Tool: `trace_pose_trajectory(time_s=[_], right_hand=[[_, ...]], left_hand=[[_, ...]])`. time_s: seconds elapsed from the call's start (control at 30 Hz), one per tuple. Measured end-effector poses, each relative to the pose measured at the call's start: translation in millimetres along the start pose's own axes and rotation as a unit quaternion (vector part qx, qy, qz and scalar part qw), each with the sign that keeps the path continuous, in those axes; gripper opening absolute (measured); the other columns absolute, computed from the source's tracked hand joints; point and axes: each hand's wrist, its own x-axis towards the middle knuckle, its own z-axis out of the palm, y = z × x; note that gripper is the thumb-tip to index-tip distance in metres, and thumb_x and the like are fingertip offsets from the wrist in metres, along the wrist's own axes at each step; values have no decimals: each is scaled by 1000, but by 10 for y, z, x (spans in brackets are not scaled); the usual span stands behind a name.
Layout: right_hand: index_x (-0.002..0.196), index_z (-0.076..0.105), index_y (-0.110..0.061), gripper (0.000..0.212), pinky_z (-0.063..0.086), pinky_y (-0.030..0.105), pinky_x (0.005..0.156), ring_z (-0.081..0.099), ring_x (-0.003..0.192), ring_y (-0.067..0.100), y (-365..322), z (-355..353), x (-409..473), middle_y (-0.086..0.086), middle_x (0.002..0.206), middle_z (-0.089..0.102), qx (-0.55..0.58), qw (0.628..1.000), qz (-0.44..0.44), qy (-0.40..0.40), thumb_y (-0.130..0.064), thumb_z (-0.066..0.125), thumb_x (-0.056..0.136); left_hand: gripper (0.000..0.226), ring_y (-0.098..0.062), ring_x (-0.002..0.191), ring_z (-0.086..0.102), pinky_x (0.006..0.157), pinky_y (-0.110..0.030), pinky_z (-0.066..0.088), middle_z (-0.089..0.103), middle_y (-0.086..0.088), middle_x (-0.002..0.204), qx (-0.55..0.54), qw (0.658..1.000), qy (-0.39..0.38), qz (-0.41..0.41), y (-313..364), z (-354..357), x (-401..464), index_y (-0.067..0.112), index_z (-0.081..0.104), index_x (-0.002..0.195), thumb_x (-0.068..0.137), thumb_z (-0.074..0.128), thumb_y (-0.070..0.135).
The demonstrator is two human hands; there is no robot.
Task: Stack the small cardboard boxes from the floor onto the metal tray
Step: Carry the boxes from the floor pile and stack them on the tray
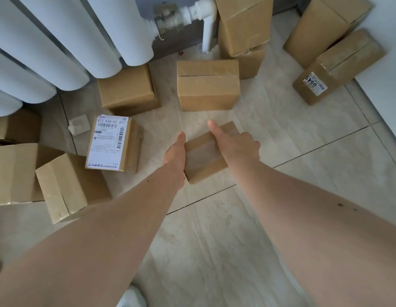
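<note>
The left hand [175, 151] is pressed against the left side of a small taped box [204, 155], thumb along the top edge; its fingers are hidden behind the box, so how they lie cannot be told. The right hand [238, 145] is laid over the box's right end, thumb stretched out across the top and fingers curled round the far side. The box is thus held between both hands, low over the tiled floor [303, 173]; whether it is touching the tiles cannot be told.

Around it, many boxes are seen on the floor. A labelled box [110, 144] lies just to the left, a plain box [208, 85] just beyond the hands, another box [128, 89] sits under the radiator [59, 41], and a box with a torn label [338, 67] lies at the right. More are piled at the left edge and the far wall.

The metal tray is not in view, so nothing stacked can be confirmed. Judged from this, most of the task is left.
</note>
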Motion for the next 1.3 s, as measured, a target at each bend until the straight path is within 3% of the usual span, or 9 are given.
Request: trace_pose_trajectory(time_s=[0.1, 0.33, 0.5, 0.6, 0.67, 0.8, 0.97, 1.17, 1.3], right_hand=[[125, 58, -15, 107, 52, 46, 93, 58, 108, 34, 40, 50, 9, 8, 122, 56, 24, 999, 6, 28, -98, 52, 57], [98, 65, -24, 75, 56, 41, 81, 65, 87, 21, 292, 47, -50, -1, 104, 64, 70, 995, -55, 45, -86, 59, 56], [86, 67, -24, 63, 55, 32, 72, 68, 88, 16, 579, -61, -27, 4, 108, 66, 114, 986, -118, -15, -78, 72, 53], [116, 65, -24, 81, 56, 32, 83, 64, 108, 16, 639, -131, -5, 3, 132, 50, 148, 980, -120, -49, -73, 83, 55], [150, 39, -28, 105, 45, 28, 90, 52, 121, 16, 668, -176, -44, -1, 144, 30, 159, 982, -92, -41, -64, 85, 63], [160, 6, -29, 130, 40, 38, 95, 43, 134, 27, 702, -106, -242, 5, 155, 20, 236, 972, 7, -13, -66, 83, 63], [151, 22, -18, 120, 50, 44, 92, 56, 114, 29, 734, 179, -409, 7, 136, 47, 308, 946, 95, 42, -77, 76, 61], [126, 41, -20, 93, 54, 49, 92, 63, 100, 26, 663, -82, -432, 3, 116, 59, 311, 948, 70, -15, -74, 76, 60], [113, 54, -20, 85, 59, 50, 86, 70, 94, 26, 574, -405, -601, 4, 108, 69, 349, 932, 74, -60, -73, 77, 51]], left_hand=[[35, -19, 87, 64, 80, -35, 53, 65, 0, 96, -18, 1000, -7, 17, -21, 18, -60, 26, 63, 106, 96, 54, 58], [56, -17, 120, 57, 111, -46, 42, 62, 4, 130, 47, 995, -71, 57, -110, -227, -25, 30, 61, 130, 79, 75, 47], [30, -16, 115, 59, 106, -38, 43, 66, 5, 122, 210, 968, -108, 81, 12, -217, -72, 33, 66, 100, 87, 66, 60], [45, -15, 106, 65, 102, -36, 49, 70, 4, 116, 270, 951, -128, 76, 30, -113, -83, 28, 70, 110, 84, 67, 65], [50, -17, 104, 67, 102, -38, 51, 72, 3, 111, 275, 950, -130, 71, -9, -58, -116, 25, 72, 111, 79, 73, 64], [51, -15, 98, 67, 92, -35, 55, 72, 4, 107, 239, 963, -105, 61, -168, -32, -181, 23, 70, 111, 79, 74, 63], [41, -16, 94, 66, 91, -36, 55, 70, 3, 102, 231, 966, -101, 61, -330, -3, -270, 22, 67, 98, 86, 67, 61], [55, -19, 94, 62, 86, -36, 52, 65, -1, 109, 229, 965, -106, 69, -187, -30, -445, 18, 55, 94, 75, 76, 64], [82, -21, 98, 70, 79, -36, 57, 71, -5, 112, 215, 964, -153, 25, 76, -12, -785, 11, 59, 119, 63, 85, 64]])
